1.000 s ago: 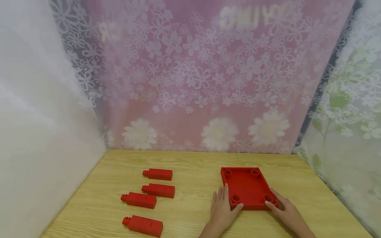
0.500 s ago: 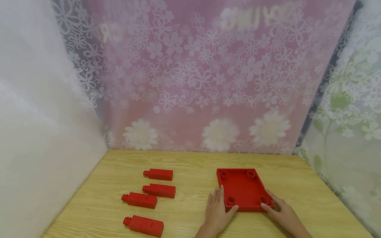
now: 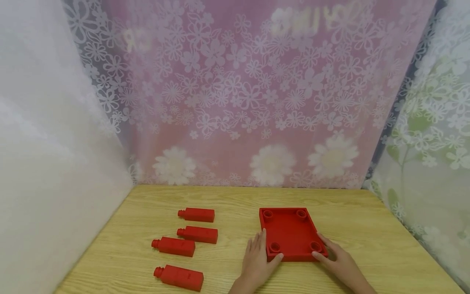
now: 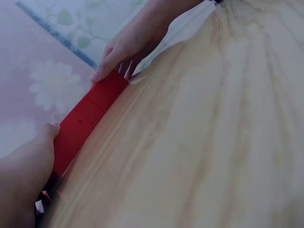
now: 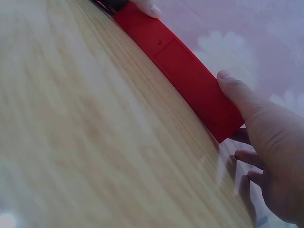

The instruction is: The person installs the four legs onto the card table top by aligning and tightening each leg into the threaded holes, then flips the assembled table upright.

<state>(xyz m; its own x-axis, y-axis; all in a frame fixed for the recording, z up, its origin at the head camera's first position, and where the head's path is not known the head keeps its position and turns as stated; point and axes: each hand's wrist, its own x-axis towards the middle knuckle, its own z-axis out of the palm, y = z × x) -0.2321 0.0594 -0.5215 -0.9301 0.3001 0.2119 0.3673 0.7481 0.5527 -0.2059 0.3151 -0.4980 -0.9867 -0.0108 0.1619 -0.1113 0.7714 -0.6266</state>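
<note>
A red square toy table top (image 3: 291, 230) lies underside up on the wooden table, with a raised rim and a round socket in each corner. My left hand (image 3: 255, 261) holds its near left corner, fingers along the left side and thumb on the front rim. At the near right corner my right hand (image 3: 339, 263) grips it, thumb over the front rim and fingers against the right side. The front wall (image 4: 88, 116) shows in the left wrist view, between both hands. Several red table legs (image 3: 180, 277) with threaded ends lie to the left, apart from my hands.
The legs lie on their sides, threaded ends pointing left, on the light wooden table (image 3: 121, 253). A pink flowered curtain (image 3: 235, 102) hangs behind the table. Pale sheets stand along the left (image 3: 55, 163) and right (image 3: 433, 183) sides.
Both hands have slid the table top leftwards across the table, keeping their hold on its near corners. The legs stay where they were.
</note>
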